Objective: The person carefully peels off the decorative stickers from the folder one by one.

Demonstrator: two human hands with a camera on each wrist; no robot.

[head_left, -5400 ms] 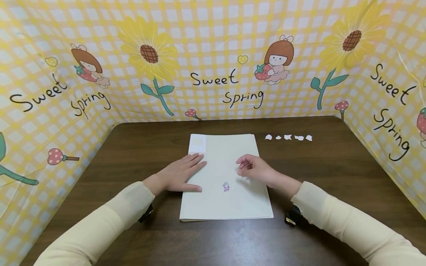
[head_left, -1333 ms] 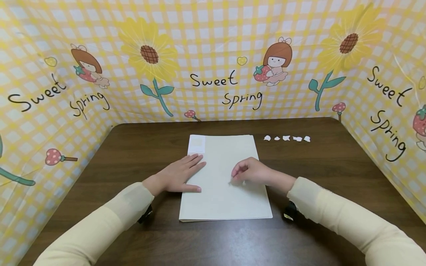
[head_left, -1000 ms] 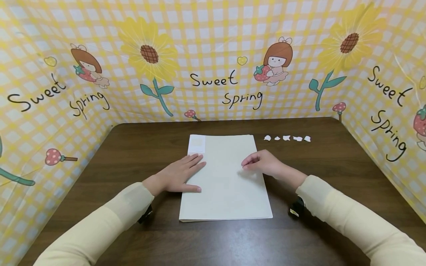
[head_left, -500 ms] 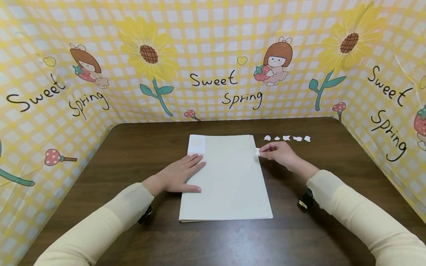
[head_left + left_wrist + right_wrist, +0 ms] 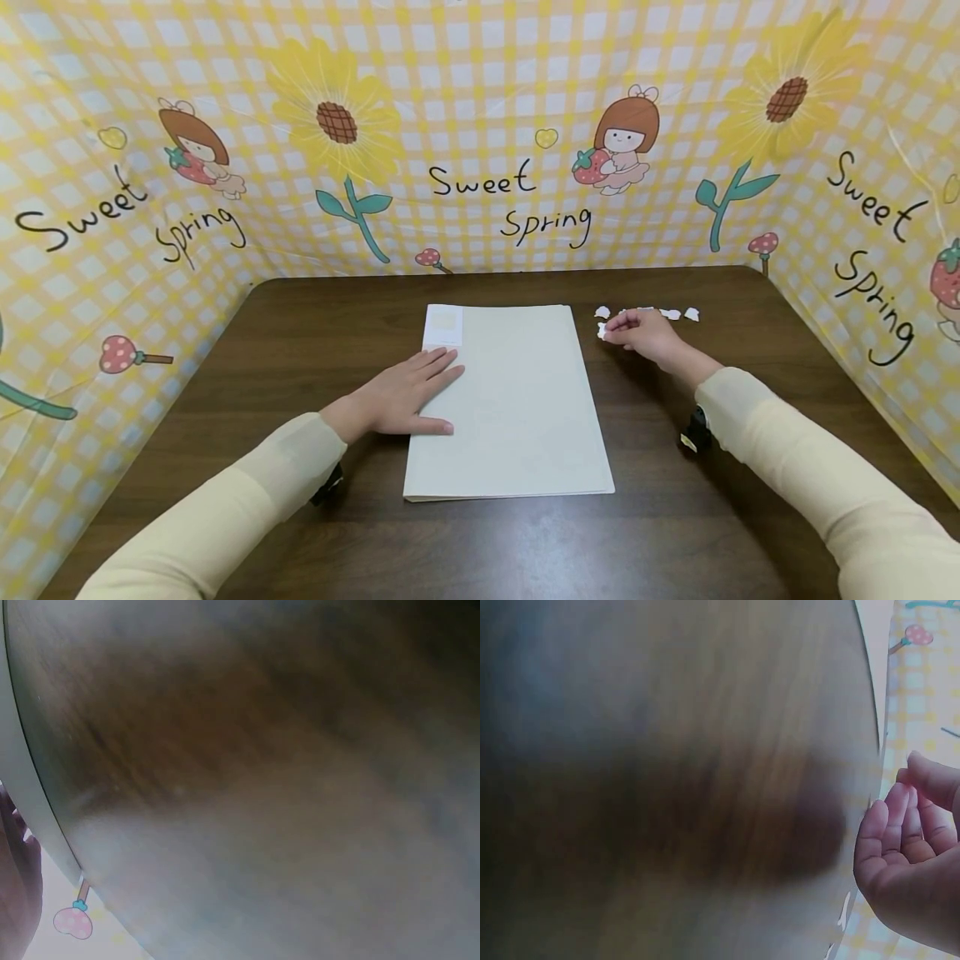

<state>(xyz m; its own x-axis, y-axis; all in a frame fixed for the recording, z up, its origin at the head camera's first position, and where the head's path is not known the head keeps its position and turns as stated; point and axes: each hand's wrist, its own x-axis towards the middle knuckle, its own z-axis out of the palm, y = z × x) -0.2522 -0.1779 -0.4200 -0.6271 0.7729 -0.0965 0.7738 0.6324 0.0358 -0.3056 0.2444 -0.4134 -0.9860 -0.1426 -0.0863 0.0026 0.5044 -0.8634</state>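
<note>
In the head view a cream-coloured folder point(image 5: 517, 408) with a pale label point(image 5: 445, 323) at its upper left lies on the table. My left hand point(image 5: 401, 392) rests on the folder's left side, fingers straight and spread. Off the folder's upper right edge, my right hand point(image 5: 645, 335) pinches a small white sticker point(image 5: 602, 332) between thumb and fingertips, low over the table. Just behind it runs a row of several small white cut-out pieces, among them a left piece point(image 5: 602, 312) and a right piece point(image 5: 692, 314). The fingers partly hide the row's middle.
The dark wooden table point(image 5: 315, 333) is closed in at the back and sides by a yellow checked cloth point(image 5: 480, 108). Both wrist views show mostly blurred table; the right wrist view catches the curled fingers point(image 5: 874, 829) at its right edge.
The small purple figure seen on the folder 5.4 s ago is gone from there. My right hand has moved right and away from me, carrying the sticker off the folder. My left hand has stayed put.
</note>
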